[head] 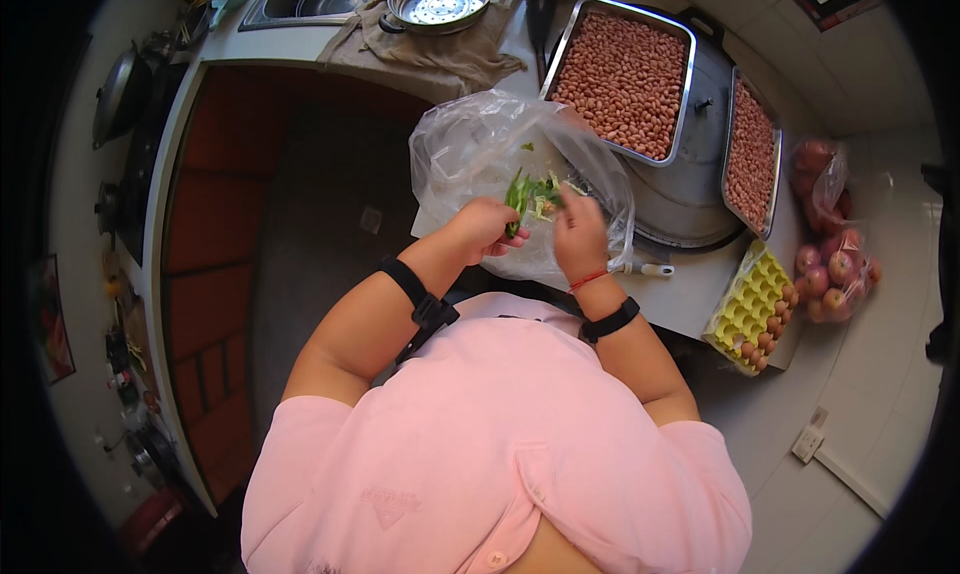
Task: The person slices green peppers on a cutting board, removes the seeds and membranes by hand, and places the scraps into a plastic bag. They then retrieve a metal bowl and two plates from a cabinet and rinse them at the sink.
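Note:
In my left hand (487, 230) is a green chilli pepper (516, 202), pinched between thumb and fingers with its length pointing away from me. My right hand (581, 232) is just to the right, its fingertips blurred and bent close to some dark green pieces; whether it grips one is unclear. Beneath both hands spreads a clear plastic bag (459, 150), crumpled and wide at the mouth. Pale and green vegetable scraps (541, 208) lie on it, with a small green bit (527, 147) farther off.
A metal tray of peanuts (622, 78) and a second peanut tray (752, 154) rest on a large round lid (675, 199). A white-handled utensil (656, 270) protrudes beside the bag. Rightward are an egg carton (750, 296) and bagged apples (832, 274). A steamer pot (442, 2) stands on cloth.

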{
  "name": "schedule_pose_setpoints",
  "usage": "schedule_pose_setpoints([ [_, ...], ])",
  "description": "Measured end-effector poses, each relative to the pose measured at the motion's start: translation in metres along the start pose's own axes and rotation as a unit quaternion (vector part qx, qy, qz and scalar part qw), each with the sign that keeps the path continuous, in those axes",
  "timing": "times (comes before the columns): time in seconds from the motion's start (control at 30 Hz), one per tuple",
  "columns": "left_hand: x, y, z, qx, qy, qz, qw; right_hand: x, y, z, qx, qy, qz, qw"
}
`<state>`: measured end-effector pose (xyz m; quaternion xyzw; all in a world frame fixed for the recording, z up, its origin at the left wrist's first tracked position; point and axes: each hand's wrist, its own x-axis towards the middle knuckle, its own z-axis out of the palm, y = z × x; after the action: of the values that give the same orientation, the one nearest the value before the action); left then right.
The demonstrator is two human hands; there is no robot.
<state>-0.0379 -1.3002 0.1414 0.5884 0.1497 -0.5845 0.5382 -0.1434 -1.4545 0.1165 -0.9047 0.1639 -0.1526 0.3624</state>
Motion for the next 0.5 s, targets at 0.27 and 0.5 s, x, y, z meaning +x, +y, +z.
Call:
schedule_pose_setpoints([
  [0.27,-0.002,-0.003,0.012,-0.053,0.001,0.057,0.997,0.0,0.011,-0.009,0.316,-0.097,0.281,0.901],
  [0.5,0.011,-0.01,0.009,-0.212,-0.045,0.085,0.972,0.002,-0.009,-0.042,0.593,-0.173,0.406,0.674],
])
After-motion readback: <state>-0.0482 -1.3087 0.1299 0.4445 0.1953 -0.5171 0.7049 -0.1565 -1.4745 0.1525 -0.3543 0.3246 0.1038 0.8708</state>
